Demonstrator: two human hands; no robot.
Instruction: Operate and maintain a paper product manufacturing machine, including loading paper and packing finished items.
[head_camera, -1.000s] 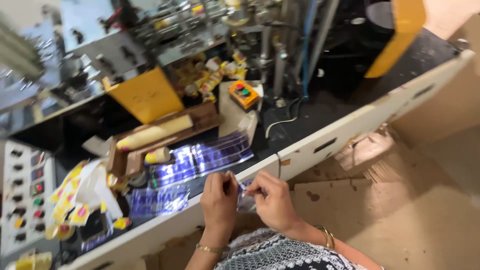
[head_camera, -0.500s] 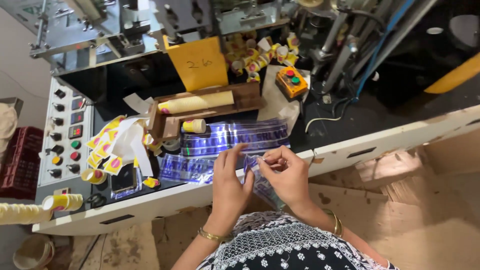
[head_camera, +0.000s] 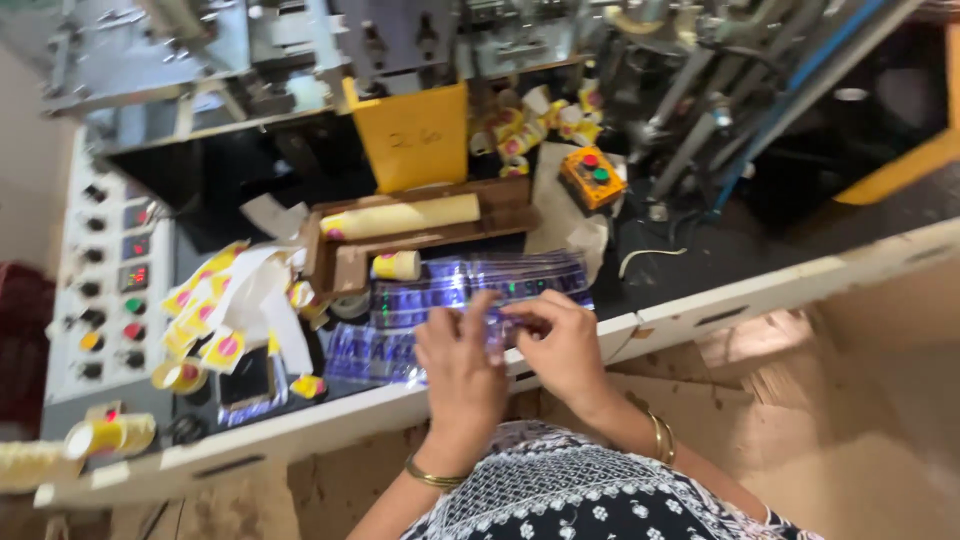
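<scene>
Left of the grip lie loose yellow labels; left hand and right hand pinch one shiny foil strip together, above more foil sheets waiting unhandled on the surface

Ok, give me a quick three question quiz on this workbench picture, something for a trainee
1. True or false: both hands touch the same small clear packet.
2. What lies flat on the bench just beyond the hands? A) shiny foil strips B) a folded cloth C) a metal tray
3. What colour is the small button box by the machine?

Key
1. True: left hand and right hand pinch it together.
2. A, the foil strips.
3. Orange, with red and green buttons.
</scene>
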